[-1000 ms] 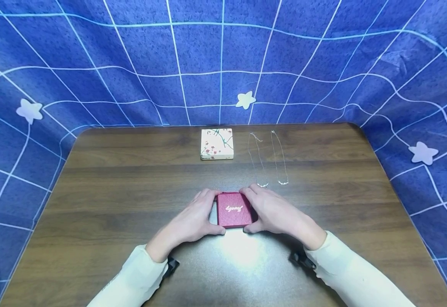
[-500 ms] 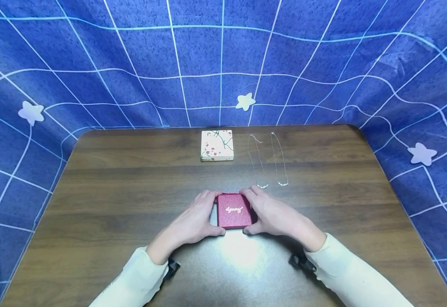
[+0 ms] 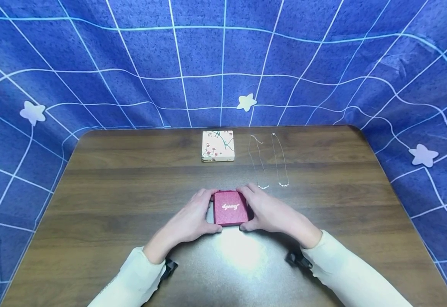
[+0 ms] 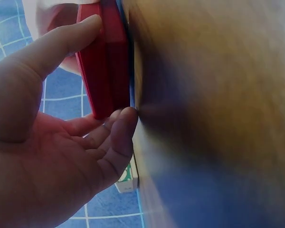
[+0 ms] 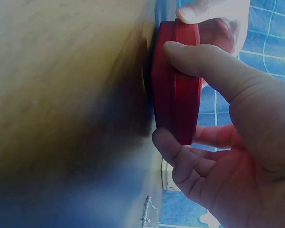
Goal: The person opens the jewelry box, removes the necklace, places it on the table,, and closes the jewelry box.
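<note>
A small red jewelry box with gold lettering, upside down from my side, is between my hands near the middle of the wooden table. My left hand grips its left side, thumb on the near face and fingers at the far face. Opposite it, my right hand holds the right side the same way. Both wrist views show a seam between lid and base, with the lid on. Whether the box's underside touches the wood, I cannot tell. Just beyond my right fingers lie two thin necklaces, chains stretched out side by side.
A flat cream box with a floral branch print stands near the table's back edge, left of the necklaces. Blue grid-patterned cloth with pale stars surrounds the back and sides. A bright glare lies on the wood in front of the red box.
Over the last half second, both hands and the red box have shifted slightly left and away from me. Their hold looks the same. The cream box and necklaces stay put.
</note>
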Motion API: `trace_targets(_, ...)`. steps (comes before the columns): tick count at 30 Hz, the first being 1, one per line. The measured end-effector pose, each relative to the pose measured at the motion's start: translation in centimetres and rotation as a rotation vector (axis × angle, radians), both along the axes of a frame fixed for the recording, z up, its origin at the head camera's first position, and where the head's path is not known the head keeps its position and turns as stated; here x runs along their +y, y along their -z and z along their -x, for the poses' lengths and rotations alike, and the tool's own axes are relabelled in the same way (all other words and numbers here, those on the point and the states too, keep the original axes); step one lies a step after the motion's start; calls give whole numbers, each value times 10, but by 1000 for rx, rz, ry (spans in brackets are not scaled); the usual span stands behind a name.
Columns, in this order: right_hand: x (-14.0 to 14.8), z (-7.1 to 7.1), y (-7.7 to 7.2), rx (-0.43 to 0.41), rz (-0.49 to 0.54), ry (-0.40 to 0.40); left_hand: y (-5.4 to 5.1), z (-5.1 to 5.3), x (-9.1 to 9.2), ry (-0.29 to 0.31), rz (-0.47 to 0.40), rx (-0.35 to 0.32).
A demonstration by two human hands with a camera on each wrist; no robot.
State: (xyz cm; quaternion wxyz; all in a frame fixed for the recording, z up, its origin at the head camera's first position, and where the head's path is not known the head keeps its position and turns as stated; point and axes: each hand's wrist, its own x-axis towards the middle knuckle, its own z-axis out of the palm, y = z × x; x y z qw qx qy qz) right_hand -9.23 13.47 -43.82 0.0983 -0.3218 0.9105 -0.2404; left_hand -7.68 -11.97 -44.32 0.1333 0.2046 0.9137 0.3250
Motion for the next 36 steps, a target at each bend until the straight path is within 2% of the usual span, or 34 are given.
trace_targets(16, -14, 25, -1, -62, -10, 39, -2, 23, -9, -1, 19, 7)
trace_targets(27, -17, 40, -2, -69, -18, 46, -3, 38, -11, 2, 23, -2)
trace_targets(36, -19, 46, -3, -44, -27, 32, -4, 45, -12, 3, 36, -4)
